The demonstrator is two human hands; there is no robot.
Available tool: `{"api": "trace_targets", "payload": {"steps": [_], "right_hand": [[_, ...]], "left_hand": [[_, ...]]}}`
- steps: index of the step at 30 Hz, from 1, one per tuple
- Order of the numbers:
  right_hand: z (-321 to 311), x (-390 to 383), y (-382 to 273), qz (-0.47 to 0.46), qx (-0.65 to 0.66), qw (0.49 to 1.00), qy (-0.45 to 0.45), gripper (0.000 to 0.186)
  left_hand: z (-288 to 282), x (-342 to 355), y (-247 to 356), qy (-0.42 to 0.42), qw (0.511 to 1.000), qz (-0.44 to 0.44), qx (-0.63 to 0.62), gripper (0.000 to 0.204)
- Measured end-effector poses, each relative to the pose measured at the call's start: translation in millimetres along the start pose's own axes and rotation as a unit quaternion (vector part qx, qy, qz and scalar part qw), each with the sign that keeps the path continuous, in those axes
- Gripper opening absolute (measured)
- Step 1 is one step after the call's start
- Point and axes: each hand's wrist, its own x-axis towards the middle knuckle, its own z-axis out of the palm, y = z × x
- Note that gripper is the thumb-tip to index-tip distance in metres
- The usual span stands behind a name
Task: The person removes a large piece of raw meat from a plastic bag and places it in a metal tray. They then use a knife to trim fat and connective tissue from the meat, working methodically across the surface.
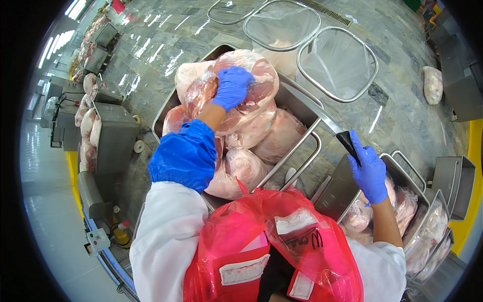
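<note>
My left hand, in a blue glove, presses into a large raw joint of meat with its fingers curled on the surface. The fingertips are partly hidden against the meat. This joint tops a pile of pale, fatty joints in a steel meat cart. My right hand, also blue-gloved, holds a knife by its black handle. The long blade slants up and leftward, along the cart's right side and away from the joint under my left hand.
Steel hoops with clear bag liners stand beyond the cart. More meat-filled carts crowd the right, with another loaded cart at left. One piece of meat appears at far right. A tubular handle is on my cart.
</note>
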Motion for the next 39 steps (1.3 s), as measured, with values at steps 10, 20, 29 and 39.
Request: {"api": "trace_targets", "payload": {"steps": [10, 20, 29, 39], "right_hand": [[-14.4, 44.9, -28.1, -0.099, -0.186, 0.976, 0.058, 0.06], [-24.4, 40.9, -31.6, -0.169, -0.285, 0.934, 0.136, 0.064], [-51.9, 76.3, -45.0, -0.257, -0.369, 0.88, 0.153, 0.063], [-59.8, 70.1, -71.8, -0.245, -0.406, 0.87, 0.133, 0.063]], "left_hand": [[0.2, -11.7, -4.5, -0.033, 0.995, -0.07, -0.064, 0.011], [-7.4, -28.9, -11.9, 0.025, 0.992, -0.07, -0.105, 0.009], [-18.6, -91.2, -51.8, 0.073, 0.938, -0.325, -0.099, 0.029], [-9.8, -100.1, -59.2, 0.021, 0.929, -0.334, -0.159, 0.037]]}}
